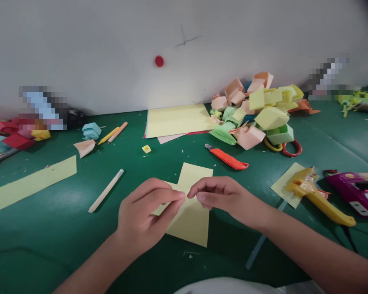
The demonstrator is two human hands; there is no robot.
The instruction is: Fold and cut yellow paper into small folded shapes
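Pale, smooth, curved surface [230, 286], nature not clear, at the bottom edge nearest the viewer.

Left hand [144, 216]: thumb and fingertips pinched together; cannot tell whether something small sits between them. Right hand [223, 198]: fingers loosely curled, thumb apart from forefinger, nothing seen in its grasp. The fingertips of the two hands face each other, near but not touching.

Yellow paper [193, 224]: matt, flat, straight-edged, on the tabletop directly beneath both hands; cannot tell whether it is one notched sheet or two pieces.

White stick [106, 191]: slim, straight, left of the left hand. Yellow strip [37, 181]: long, flat paper, farther left.

Cutter [228, 158]: ridged orange-red body, metal tip, beyond the right hand.

Glue gun [328, 202]: yellow, lying on its side partly over a square of paper [279, 185]; translucent stick [259, 245] passing under the right forearm.

Folded paper pieces [271, 118]: creased, boxlike, heaped by the wall [110, 53]. Paper stack [178, 120]: flat, yellow on top, left of the heap.

Tabletop [79, 245]: green, slightly glossy, stretching between left hand and white stick, and between yellow paper and cutter.
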